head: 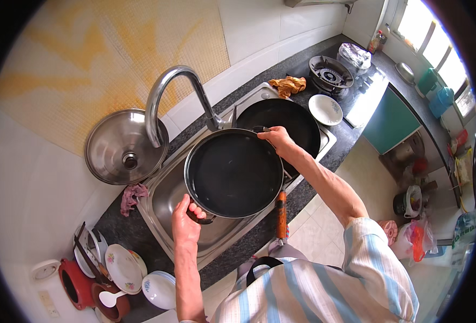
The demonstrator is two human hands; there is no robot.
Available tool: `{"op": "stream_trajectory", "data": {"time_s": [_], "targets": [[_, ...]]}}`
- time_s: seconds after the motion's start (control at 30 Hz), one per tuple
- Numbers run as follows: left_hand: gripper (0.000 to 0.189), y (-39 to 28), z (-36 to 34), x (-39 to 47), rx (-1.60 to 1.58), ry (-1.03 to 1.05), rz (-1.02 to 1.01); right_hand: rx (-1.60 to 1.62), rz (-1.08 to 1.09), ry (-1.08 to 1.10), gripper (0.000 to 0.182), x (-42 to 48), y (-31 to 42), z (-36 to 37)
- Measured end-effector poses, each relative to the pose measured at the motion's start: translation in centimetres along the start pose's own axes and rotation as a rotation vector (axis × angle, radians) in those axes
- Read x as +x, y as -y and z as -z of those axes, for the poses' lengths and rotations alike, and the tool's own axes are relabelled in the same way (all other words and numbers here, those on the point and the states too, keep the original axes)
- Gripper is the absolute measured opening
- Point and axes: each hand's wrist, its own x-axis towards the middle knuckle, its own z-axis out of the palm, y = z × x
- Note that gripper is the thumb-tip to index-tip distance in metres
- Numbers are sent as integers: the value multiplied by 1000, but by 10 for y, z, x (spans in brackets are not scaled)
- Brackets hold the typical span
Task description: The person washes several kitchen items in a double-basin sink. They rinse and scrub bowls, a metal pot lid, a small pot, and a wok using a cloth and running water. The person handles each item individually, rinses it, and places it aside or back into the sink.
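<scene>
A round black pan with two side handles (234, 173) is held over the stainless steel sink (169, 202). My left hand (187, 220) grips its near-left handle, and my right hand (276, 141) grips the handle at its upper right. Behind it, a larger black wok (280, 117) lies on the right part of the sink unit. A wooden handle (281, 216) sticks out over the counter's front edge, apparently the wok's. The curved chrome faucet (177, 74) rises above the sink, just behind the held pan.
A steel lid (118, 149) leans on the wall by a pink cloth (133, 198). Bowls (124, 268) and a red pot (76, 284) stand at lower left. To the right are an orange-brown cloth (289, 85), a white plate (325, 109) and a gas burner (330, 74).
</scene>
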Motion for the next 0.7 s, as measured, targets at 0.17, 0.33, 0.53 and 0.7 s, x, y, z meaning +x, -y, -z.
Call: {"op": "stream_trajectory", "data": {"time_s": [0.17,0.33,0.53,0.7], "targets": [[18,22,-29,1,3,6,-26,61,-39,70,10,17,3,26],[17,37,-50,1,29,-6,-43,109,-80,120,11,34,-2,42],[17,45,-62,3,15,-4,-63,129,-138,161,11,40,-1,48],[21,44,-78,1,-3,-21,-73,102,-81,160,13,49,-10,56]]}}
